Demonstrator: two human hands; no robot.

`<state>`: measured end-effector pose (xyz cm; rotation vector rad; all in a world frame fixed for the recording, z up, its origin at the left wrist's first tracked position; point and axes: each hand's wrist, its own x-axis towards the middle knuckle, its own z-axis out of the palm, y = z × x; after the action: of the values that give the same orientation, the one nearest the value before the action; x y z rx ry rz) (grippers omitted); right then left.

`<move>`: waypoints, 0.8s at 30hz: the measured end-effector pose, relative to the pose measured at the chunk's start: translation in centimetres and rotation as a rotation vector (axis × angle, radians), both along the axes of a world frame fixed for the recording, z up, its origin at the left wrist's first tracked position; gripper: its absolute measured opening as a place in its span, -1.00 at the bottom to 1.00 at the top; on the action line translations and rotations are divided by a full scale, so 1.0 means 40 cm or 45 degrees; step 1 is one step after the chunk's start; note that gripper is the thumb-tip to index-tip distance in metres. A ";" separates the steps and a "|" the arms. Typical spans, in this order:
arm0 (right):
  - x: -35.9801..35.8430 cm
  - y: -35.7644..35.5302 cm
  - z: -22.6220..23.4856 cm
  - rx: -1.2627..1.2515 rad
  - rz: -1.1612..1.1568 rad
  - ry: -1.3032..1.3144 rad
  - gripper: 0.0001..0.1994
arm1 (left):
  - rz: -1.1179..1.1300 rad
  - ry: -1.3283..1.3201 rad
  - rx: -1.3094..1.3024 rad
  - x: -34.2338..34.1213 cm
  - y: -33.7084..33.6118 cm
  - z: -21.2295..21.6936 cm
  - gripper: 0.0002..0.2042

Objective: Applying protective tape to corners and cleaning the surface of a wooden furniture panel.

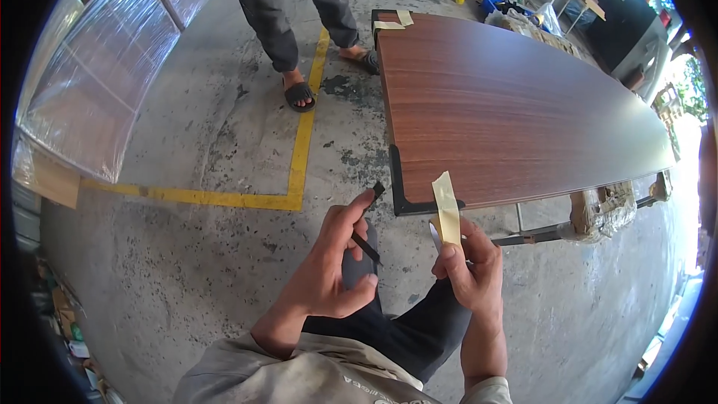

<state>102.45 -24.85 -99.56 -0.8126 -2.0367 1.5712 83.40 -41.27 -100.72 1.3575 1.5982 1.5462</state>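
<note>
**Two hands, one strip of tape, one black corner piece**

The left hand [329, 265] is closed around a thin, black, angled corner piece of hard plastic or metal [372, 218]; its exact material is hard to tell from here. One end pokes up past the thumb, the other slants down toward the palm. The right hand [470, 269] pinches a single pale yellow strip of papery masking tape [446, 209], which stands upright and slightly curled just in front of the near corner of the long, smooth, reddish-brown wood-grain counter [508, 97]. That corner wears one matching black L-shaped protector [398, 187]. At the far end, two more tape strips [396, 21] lie across another black corner. The rough grey concrete floor [194, 254] carries yellow painted lines [299, 157]. One other person's two sandalled feet [299, 93] stand beyond, and a panel wrapped in glossy clear film [97, 75] sits at left.
</note>
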 end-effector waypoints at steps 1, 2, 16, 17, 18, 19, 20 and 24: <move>0.004 -0.001 0.006 -0.006 -0.008 0.009 -0.56 | 0.004 0.005 0.005 0.001 -0.002 0.004 -0.10; 0.007 -0.002 0.009 -0.002 -0.008 0.013 -0.56 | -0.011 -0.088 0.047 0.002 -0.003 0.003 -0.13; 0.051 -0.017 0.097 0.302 -0.078 -0.165 -0.51 | 0.443 0.683 0.001 0.058 0.089 0.053 -0.37; 0.050 -0.018 0.102 0.303 -0.080 -0.166 -0.51 | 0.486 0.720 0.003 0.058 0.092 0.052 -0.37; 0.048 -0.019 0.107 0.313 -0.083 -0.177 -0.51 | 0.485 0.718 0.004 0.060 0.094 0.050 -0.37; 0.048 -0.020 0.111 0.324 -0.085 -0.187 -0.51 | 0.499 0.669 0.028 0.061 0.097 0.047 -0.37; 0.048 -0.018 0.114 0.328 -0.083 -0.188 -0.51 | 0.514 0.621 0.053 0.059 0.101 0.044 -0.37; 0.052 -0.009 0.125 0.371 -0.092 -0.220 -0.52 | 0.521 0.541 0.124 0.036 0.109 0.037 -0.37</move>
<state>104.52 -25.23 -94.56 -0.9227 -2.2614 1.1631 84.85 -36.89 -99.25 1.5605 2.1965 1.6550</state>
